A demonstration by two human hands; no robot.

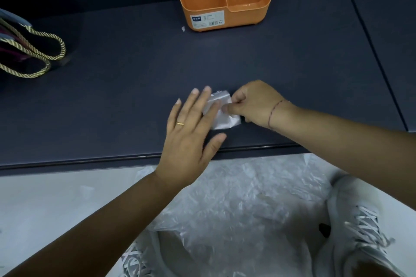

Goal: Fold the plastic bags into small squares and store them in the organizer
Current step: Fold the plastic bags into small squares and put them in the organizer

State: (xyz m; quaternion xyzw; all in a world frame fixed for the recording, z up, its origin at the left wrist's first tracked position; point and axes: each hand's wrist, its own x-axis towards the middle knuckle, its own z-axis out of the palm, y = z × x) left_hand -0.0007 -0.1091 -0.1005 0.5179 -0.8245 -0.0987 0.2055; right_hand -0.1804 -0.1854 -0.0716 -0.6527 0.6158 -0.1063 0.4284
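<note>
1. A dark desk (pixel 112 108) fills the upper part of the view, and its front edge runs across the middle.
2. Below that edge, a heap of loose plastic bags (pixel 236 204), clear and wrinkled, lies on the pale floor between two white shoes (pixel 360 227).
3. An orange organizer (pixel 245 17) stands upright at the far side of the desk, well apart from the hands. Something pale shows in its rear compartment, but I cannot tell what it is.
4. A dark bag with golden rope handles (pixel 56 47) lies at the left edge of the desk.
5. The left hand (pixel 191 132) lies flat, palm down, near the front edge. Its fingers (pixel 203 105) are straight and a little spread, and the tips of two of them rest on the left part of the bag.
6. The right hand (pixel 256 103) is curled. Its thumb and first finger pinch the right edge of the same bag.
7. The folded plastic bag (pixel 222 117), a small whitish packet, lies on the desk between the two hands and touches both.
8. A thin red thread (pixel 273 112) goes around the right wrist.
9. A gold ring (pixel 180 123) sits on one finger of the left hand.
10. A tiny white scrap (pixel 183 28) lies just left of the organizer.
</note>
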